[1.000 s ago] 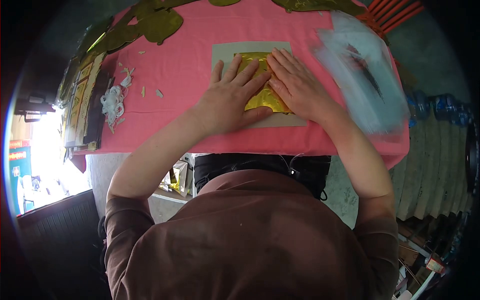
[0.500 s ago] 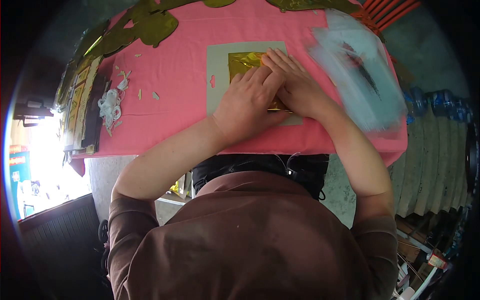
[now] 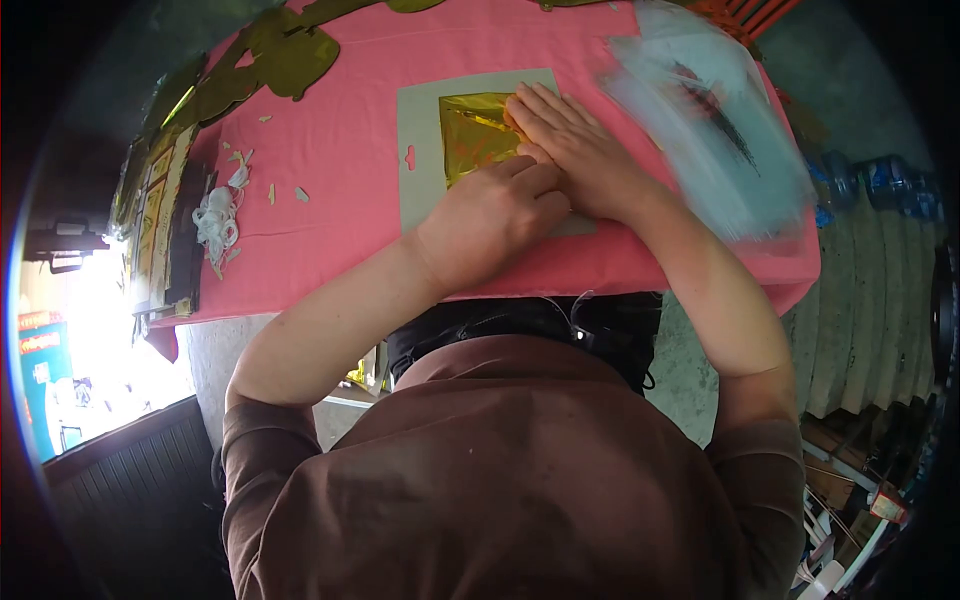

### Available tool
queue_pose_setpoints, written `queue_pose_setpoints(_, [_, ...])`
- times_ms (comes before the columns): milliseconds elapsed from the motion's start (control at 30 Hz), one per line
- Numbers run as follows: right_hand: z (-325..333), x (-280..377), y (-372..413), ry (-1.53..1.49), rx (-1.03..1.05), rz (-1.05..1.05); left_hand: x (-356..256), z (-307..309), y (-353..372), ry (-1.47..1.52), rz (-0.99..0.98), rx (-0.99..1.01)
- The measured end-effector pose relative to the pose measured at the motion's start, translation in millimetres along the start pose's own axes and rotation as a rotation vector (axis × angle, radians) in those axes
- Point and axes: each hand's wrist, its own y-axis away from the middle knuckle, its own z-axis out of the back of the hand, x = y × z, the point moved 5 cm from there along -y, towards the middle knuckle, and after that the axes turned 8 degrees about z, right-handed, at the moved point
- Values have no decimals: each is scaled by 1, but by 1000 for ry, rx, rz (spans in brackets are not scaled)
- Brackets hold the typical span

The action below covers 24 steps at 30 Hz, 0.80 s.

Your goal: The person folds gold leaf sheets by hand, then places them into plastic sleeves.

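A grey card (image 3: pixel 418 185) with a small red-showing hanger hole lies on the pink cloth. On the card is a square of shiny gold foil (image 3: pixel 470 135). My right hand (image 3: pixel 580 155) lies flat over the foil's right side, fingers stretched toward the far edge. My left hand (image 3: pixel 500 215) is curled at the foil's near edge, its fingertips tucked beside my right palm. What those fingertips hold, if anything, is hidden.
Clear plastic sleeves (image 3: pixel 715 130) lie on the right of the pink-covered table (image 3: pixel 330 150). White string (image 3: pixel 217 215) and small scraps lie at left, beside stacked printed packs (image 3: pixel 160 220). Gold-green sheets (image 3: pixel 290 55) line the far left edge. Large bottles (image 3: pixel 890 185) stand beyond the table's right side.
My left hand has moved nearer to me and curled more tightly, uncovering more of the foil. My right hand stays flat on it. The whole view has shifted slightly.
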Motion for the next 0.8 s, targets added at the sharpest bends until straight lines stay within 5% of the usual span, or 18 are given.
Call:
queue_pose_setpoints(267, [1,6,-1,65,-17,-12,-2,2,13,8,-21,90])
queue_pose_setpoints(533, [3,8,-1,63,9,-28,36,26,20,263,202,210])
queue_pose_setpoints(633, [5,9,-1,44,28,-32,59,32,20,122,307,71])
queue_pose_setpoints(800, [5,9,0,42,32,-37,77,13,35,-91,323,153])
